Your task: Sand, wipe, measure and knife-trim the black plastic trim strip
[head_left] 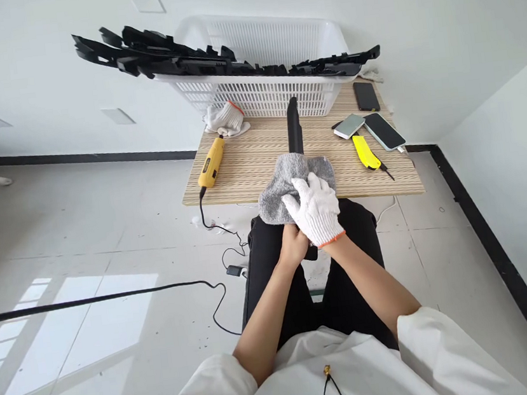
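My white-gloved right grip [315, 209] is clamped on fuzzy grey cloth [274, 199] over a long black strip [294, 131]; bare left grip [293, 245] half-hidden, can't tell.

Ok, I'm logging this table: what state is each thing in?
Left grip: bare, closed on black part
Right grip: gloved, on grey cloth
Black part: partly covered
Grey cloth: draped, rumpled
Loose glove: crumpled
Yellow corded tool: lying, power unclear
Yellow-handled tool: lying flat
Cabled phone: screen dark
Silver device: lying flat
Black device: lying flat
Basket: upright
Black strips: piled
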`<state>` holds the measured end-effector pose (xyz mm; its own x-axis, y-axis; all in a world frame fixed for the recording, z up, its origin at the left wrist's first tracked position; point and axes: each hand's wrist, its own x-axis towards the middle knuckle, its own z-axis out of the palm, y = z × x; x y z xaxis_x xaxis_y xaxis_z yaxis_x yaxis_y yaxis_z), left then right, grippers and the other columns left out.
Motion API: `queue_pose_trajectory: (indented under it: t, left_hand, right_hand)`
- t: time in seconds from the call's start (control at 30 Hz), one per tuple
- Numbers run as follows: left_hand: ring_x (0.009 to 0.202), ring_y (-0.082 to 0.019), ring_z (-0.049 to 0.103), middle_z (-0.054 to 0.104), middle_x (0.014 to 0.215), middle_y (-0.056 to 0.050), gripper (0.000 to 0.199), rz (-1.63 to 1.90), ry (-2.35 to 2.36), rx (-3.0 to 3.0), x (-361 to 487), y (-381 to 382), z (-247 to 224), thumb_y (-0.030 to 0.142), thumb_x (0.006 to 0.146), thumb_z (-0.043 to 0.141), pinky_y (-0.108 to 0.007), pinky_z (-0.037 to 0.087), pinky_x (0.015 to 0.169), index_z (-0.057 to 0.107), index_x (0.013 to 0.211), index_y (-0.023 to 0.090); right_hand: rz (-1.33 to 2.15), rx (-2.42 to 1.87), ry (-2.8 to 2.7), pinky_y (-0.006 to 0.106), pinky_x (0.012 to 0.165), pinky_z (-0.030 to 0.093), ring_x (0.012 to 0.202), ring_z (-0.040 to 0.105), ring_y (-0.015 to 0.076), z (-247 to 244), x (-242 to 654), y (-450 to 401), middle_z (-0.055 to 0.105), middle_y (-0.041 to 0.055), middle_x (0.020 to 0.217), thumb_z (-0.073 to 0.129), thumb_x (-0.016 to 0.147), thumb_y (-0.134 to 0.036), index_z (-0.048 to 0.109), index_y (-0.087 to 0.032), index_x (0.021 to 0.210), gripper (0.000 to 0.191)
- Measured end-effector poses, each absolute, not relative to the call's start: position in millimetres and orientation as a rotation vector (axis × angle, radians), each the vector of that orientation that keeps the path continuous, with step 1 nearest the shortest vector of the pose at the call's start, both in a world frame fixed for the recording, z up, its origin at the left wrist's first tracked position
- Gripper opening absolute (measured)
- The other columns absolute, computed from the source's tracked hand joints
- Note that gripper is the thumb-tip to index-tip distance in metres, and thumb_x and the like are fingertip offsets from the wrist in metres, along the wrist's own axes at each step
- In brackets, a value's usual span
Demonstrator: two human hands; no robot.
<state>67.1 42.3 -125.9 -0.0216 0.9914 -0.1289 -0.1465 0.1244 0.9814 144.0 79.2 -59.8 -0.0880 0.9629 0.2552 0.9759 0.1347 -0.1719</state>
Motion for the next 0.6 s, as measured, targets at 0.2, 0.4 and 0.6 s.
queue_pose_trajectory:
  t: [0.2, 0.4, 0.6]
  left_hand:
    - [0.041, -0.005, 0.038, 0.046, 0.062, 0.009, 0.025, 1.165, 1.065, 0.912, 73, 42, -108, 0.038, 0.09, 0.06, -0.019, 0.033, 0.041, 0.045, 0.102, 0.021]
    - [0.042, -0.005, 0.037, 0.046, 0.062, 0.009, 0.03, 1.16, 1.065, 0.882, 73, 44, -105, 0.044, 0.089, 0.062, -0.019, 0.034, 0.039, 0.046, 0.101, 0.021]
    - [0.042, -0.005, 0.038, 0.047, 0.062, 0.009, 0.033, 1.175, 1.047, 0.891, 72, 45, -113, 0.048, 0.087, 0.064, -0.018, 0.034, 0.038, 0.046, 0.097, 0.022]
  right_hand:
    - [-0.055, -1.956, -2.02, 0.039, 0.081, 0.045, 0.103, 0.055, 0.0283, -54, 142, 140, 0.06, 0.0118, 0.117, 0.045, 0.098, -0.053, 0.052, -0.027, 0.138, 0.048]
    - [-0.055, -2.061, -1.925, 0.039, 0.082, 0.046, 0.103, 0.056, 0.0294, -52, 131, 197, 0.06, 0.0142, 0.112, 0.048, 0.096, -0.051, 0.047, -0.023, 0.146, 0.057]
    - [0.014, -2.128, -1.903, 0.043, 0.086, 0.043, 0.106, 0.057, 0.0318, -46, 134, 236, 0.062, 0.0171, 0.117, 0.047, 0.096, -0.052, 0.038, -0.023, 0.154, 0.066]
